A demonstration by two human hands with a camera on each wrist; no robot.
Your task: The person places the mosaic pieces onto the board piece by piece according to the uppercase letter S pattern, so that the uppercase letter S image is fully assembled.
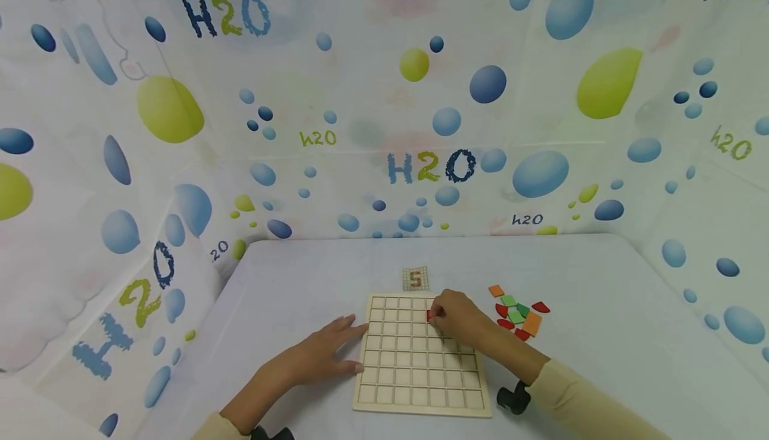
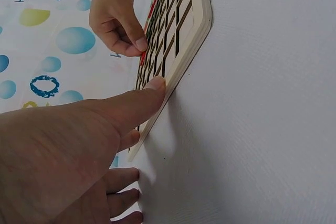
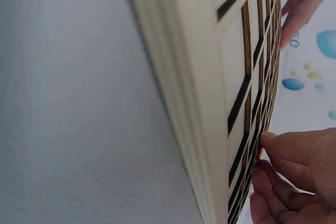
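A wooden board (image 1: 393, 358) with a grid of square cells lies on the white table. Between thumb and fingertips, my right hand (image 1: 458, 316) pinches a small red piece (image 1: 428, 316) at an upper cell right of the board's middle. The fingers cover most of that piece, so its full shape is hidden. At the board's left side, my left hand (image 1: 318, 352) is spread, its thumb and a fingertip touching the edge. In the left wrist view the thumb of the left hand (image 2: 79, 135) rests against the wooden rim.
A small gridded card (image 1: 415, 278) marked with a shape like a 5 lies just beyond the board. To the right are several loose pieces, among them an orange square (image 1: 531, 324), a green piece (image 1: 516, 316) and a red piece (image 1: 541, 307). A patterned curtain (image 1: 360, 93) stands behind.
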